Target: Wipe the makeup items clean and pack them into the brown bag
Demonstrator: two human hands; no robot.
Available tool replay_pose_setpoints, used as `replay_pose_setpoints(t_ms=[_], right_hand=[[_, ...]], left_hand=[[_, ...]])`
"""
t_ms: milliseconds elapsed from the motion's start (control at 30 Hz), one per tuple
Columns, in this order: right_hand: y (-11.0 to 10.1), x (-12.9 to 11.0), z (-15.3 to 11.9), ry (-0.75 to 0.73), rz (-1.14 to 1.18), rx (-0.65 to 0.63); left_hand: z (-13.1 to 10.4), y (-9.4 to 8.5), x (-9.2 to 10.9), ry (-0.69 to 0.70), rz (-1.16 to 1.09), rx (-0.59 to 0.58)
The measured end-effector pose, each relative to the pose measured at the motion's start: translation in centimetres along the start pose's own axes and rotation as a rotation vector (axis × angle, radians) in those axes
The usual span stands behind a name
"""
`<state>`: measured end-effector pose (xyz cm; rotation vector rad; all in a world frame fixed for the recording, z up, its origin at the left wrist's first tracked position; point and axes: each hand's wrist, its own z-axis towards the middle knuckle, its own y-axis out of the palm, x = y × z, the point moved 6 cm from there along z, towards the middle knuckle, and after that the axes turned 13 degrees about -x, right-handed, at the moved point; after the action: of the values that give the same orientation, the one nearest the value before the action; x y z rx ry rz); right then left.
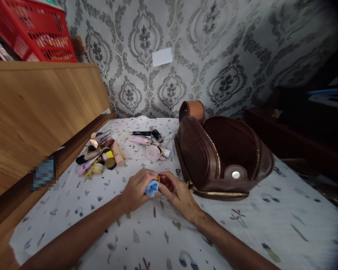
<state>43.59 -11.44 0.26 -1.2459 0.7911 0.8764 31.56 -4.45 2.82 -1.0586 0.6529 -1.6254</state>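
Observation:
Both hands meet over the patterned white cloth, in front of the cosmetics. My left hand [138, 189] is closed around a crumpled light blue cloth [151, 188]. Close against it, my right hand [180, 193] has its fingers curled on a small yellow item [158, 179], mostly hidden between the hands, so its kind does not show. Just right of my right hand stands a brown makeup bag [191, 153], unzipped with its mouth wide open. Beyond the hands lie a pink-lidded round compact [153, 153], a pink tube [140, 140] and a black tube [141, 133].
To the left is a heap of cosmetics with a peach bottle [118, 153] and a makeup brush [86, 158]. A tan cylindrical case [196, 110] stands behind the bag. A wooden cabinet [45, 97] bounds the left side, carrying a red basket [42, 33]. Patterned wallpaper closes the back.

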Motion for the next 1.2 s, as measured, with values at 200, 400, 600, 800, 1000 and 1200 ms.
replay_pose_setpoints(t_ms=[200, 400, 600, 800, 1000, 1200], right_hand=[[-0.3, 0.3, -0.3, 0.026, -0.038, 0.039], [0.1, 1.5, -0.3, -0.004, 0.016, -0.022], [-0.1, 1.6, -0.3, 0.025, 0.012, -0.015], [-0.2, 1.0, -0.2, 0.068, 0.0, -0.017], [-0.1, 1.0, 0.0, 0.118, 0.003, 0.006], [-0.3, 1.3, -0.4, 0.089, 0.009, 0.047]], left_hand=[[-0.2, 1.3, -0.8, -0.044, -0.02, -0.178], [-0.7, 1.4, -2.7, -0.29, -0.246, -0.174], [-0.7, 0.8, -3.1, -0.35, -0.319, -0.138], [-0.7, 0.0, -1.4, -0.119, -0.096, -0.034], [-0.4, 0.9, -1.2, -0.062, 0.006, -0.172], [-0.7, 1.5, -2.4, -0.254, -0.163, -0.21]])
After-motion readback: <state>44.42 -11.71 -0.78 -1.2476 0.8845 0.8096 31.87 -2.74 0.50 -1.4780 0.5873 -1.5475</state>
